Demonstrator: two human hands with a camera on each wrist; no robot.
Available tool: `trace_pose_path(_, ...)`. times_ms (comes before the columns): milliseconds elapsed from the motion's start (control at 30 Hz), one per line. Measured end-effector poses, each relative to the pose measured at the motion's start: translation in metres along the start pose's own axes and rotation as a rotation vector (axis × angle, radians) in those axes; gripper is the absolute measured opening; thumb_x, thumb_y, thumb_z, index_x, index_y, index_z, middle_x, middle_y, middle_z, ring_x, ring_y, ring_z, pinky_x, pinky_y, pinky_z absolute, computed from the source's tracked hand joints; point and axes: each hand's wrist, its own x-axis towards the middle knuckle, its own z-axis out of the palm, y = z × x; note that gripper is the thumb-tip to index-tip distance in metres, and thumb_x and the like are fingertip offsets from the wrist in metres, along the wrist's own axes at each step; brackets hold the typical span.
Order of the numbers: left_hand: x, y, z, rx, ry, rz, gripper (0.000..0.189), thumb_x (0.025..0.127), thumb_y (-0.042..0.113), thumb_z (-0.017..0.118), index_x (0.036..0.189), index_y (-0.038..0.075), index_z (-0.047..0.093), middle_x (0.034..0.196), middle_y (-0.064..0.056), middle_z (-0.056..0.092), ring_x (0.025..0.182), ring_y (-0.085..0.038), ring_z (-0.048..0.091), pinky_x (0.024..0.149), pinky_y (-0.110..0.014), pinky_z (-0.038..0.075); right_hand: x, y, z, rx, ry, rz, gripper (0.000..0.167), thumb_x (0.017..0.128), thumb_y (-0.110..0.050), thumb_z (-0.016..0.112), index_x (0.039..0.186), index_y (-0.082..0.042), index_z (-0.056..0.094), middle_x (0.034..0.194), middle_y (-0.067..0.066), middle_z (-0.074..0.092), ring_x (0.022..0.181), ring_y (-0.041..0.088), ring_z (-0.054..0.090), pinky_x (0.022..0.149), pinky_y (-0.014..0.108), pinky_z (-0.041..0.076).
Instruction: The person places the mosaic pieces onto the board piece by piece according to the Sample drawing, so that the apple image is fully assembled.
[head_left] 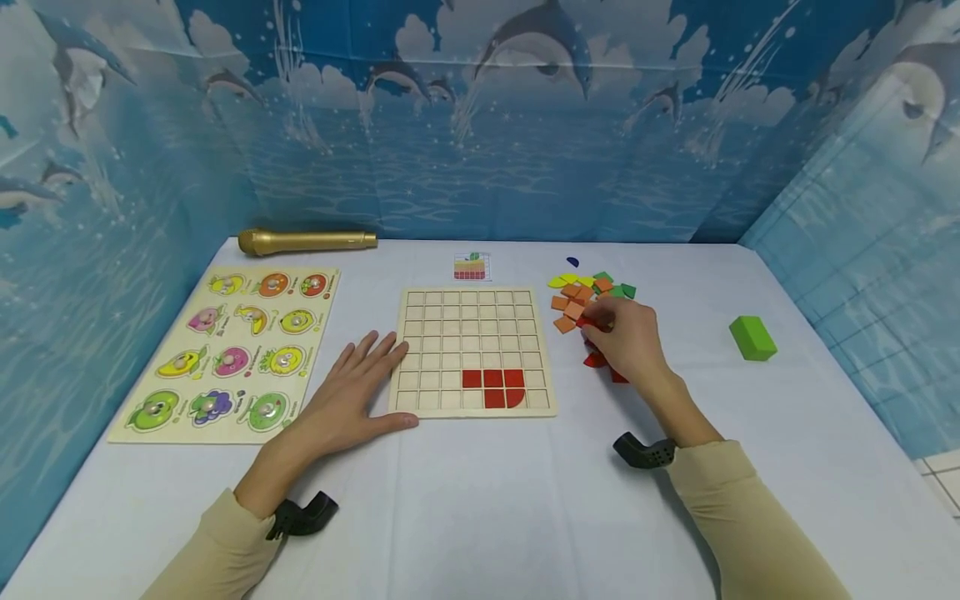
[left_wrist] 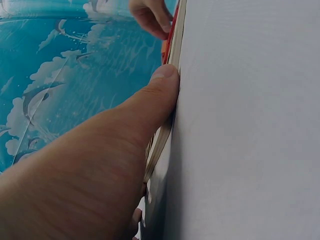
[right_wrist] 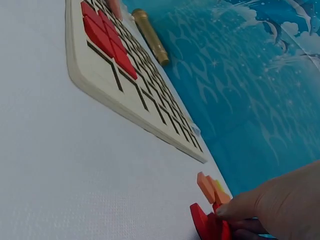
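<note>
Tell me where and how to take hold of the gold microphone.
Grip the gold microphone around the middle of its slim handle, coming from above and pinching across its width. It lies lengthwise along the far edge of the table, the backdrop close behind and the fruit puzzle board in front, so above seems the most open approach.

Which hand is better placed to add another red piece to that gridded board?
Probably the right hand: its fingers pinch a red piece at the coloured pile, right of the gridded board. The left hand rests at the board's left edge, away from the pile, perhaps better for steadying.
</note>
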Motion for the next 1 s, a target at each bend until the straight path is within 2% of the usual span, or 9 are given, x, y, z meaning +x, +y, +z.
trace_pose_path(300,0.0,-0.001,0.0,0.0,-0.006,-0.008,0.106,0.085,0.065,0.077,0.167,0.013,0.033,0.175,-0.011,0.024,0.165,-0.036,0.01,0.133,-0.057,0.005,0.001,-0.002,0.0,-0.025,-0.064,0.007,0.033,0.092,-0.008,0.081,0.122,0.001,0.072,0.111,0.022,0.073,0.102,0.036,0.066,0.091,0.052,0.06)
trace_pose_path(533,0.001,0.0,0.0,-0.003,-0.009,-0.004,0.106,0.086,0.064,0.078,0.167,0.013,0.032,0.175,-0.011,0.024,0.165,-0.036,0.011,0.133,-0.057,0.006,0.0,-0.001,-0.001,-0.064,-0.036,-0.01,0.028,0.09,-0.012,0.083,0.114,-0.001,0.074,0.101,0.018,0.076,0.092,0.032,0.068,0.081,0.047,0.06)
trace_pose_path(667,0.002,0.0,-0.001,-0.004,-0.014,-0.004,0.106,0.086,0.064,0.077,0.167,0.014,0.031,0.176,-0.01,0.023,0.165,-0.035,0.01,0.133,-0.056,0.005,-0.001,-0.01,-0.006,-0.047,-0.036,-0.035,0.027,0.087,-0.013,0.085,0.11,-0.002,0.075,0.097,0.015,0.077,0.088,0.029,0.068,0.076,0.042,0.06)
trace_pose_path(800,0.002,-0.001,0.0,-0.003,-0.014,-0.005,0.106,0.086,0.065,0.076,0.167,0.014,0.031,0.176,-0.01,0.023,0.165,-0.035,0.01,0.133,-0.056,0.005,-0.007,-0.033,-0.004,0.036,-0.123,-0.146,0.025,0.085,-0.015,0.087,0.106,-0.005,0.078,0.094,0.009,0.077,0.086,0.026,0.07,0.076,0.04,0.06)
trace_pose_path(900,0.001,-0.001,0.0,-0.004,-0.003,0.0,0.105,0.086,0.064,0.077,0.167,0.013,0.033,0.175,-0.011,0.024,0.164,-0.037,0.011,0.133,-0.058,0.006,-0.014,-0.052,0.005,0.108,-0.222,-0.281,0.024,0.084,-0.016,0.088,0.104,-0.007,0.079,0.094,0.005,0.077,0.086,0.023,0.069,0.078,0.04,0.061)
trace_pose_path(1000,0.001,-0.001,0.001,-0.007,0.011,0.006,0.105,0.086,0.064,0.077,0.166,0.012,0.034,0.175,-0.013,0.026,0.164,-0.038,0.013,0.132,-0.059,0.007,-0.022,-0.066,0.018,0.164,-0.298,-0.379,0.026,0.084,-0.016,0.089,0.106,-0.008,0.079,0.096,0.001,0.076,0.088,0.02,0.068,0.08,0.039,0.061)
